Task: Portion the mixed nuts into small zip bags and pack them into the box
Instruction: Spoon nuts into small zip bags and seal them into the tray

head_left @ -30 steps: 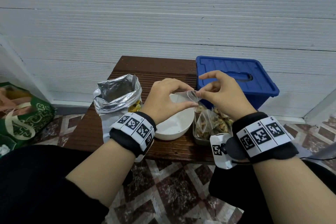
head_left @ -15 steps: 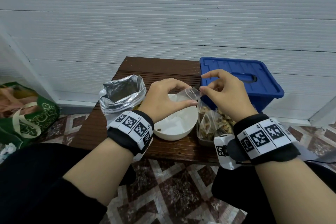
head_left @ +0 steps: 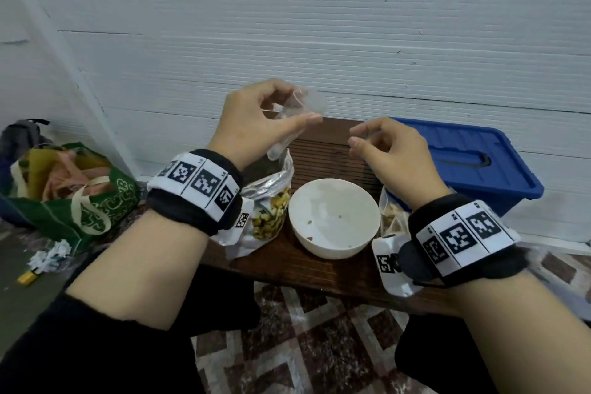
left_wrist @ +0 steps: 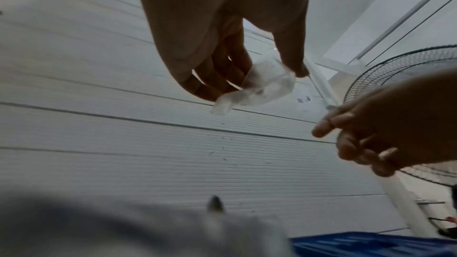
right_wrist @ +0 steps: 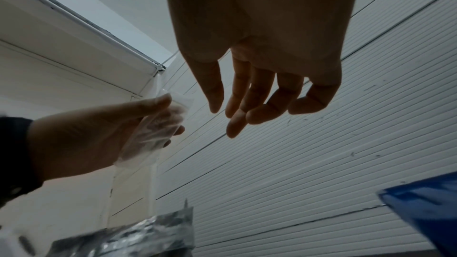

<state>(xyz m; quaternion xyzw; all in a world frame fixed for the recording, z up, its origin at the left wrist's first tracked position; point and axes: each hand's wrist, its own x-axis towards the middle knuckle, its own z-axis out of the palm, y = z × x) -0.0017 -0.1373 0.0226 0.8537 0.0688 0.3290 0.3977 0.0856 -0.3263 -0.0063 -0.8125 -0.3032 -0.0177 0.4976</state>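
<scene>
My left hand (head_left: pixel 303 107) pinches a small clear empty zip bag (head_left: pixel 311 104) between thumb and fingers, raised above the open foil bag of mixed nuts (head_left: pixel 271 189). The left wrist view shows the zip bag (left_wrist: pixel 267 83) crumpled in my left hand's fingers (left_wrist: pixel 222 77). My right hand (head_left: pixel 358 137) hovers a short way to the right, fingers loosely curled, holding nothing; the right wrist view shows its fingers (right_wrist: pixel 237 108) relaxed and apart from the bag (right_wrist: pixel 153 134). A white bowl (head_left: pixel 334 217) holding only crumbs sits on the brown table (head_left: pixel 319 269). The blue box (head_left: pixel 473 166) stands at the right, lid on.
Filled zip bags (head_left: pixel 391 217) lie in a clear container behind my right wrist. A green shopping bag (head_left: pixel 64 201) and crumpled paper (head_left: pixel 51 256) are on the floor at the left. A standing fan (left_wrist: pixel 408 65) is at the right. A white wall backs the table.
My right hand has let go of the zip bag and drawn off to the right. My left hand has lifted the bag up and left, from over the bowl to above the foil bag.
</scene>
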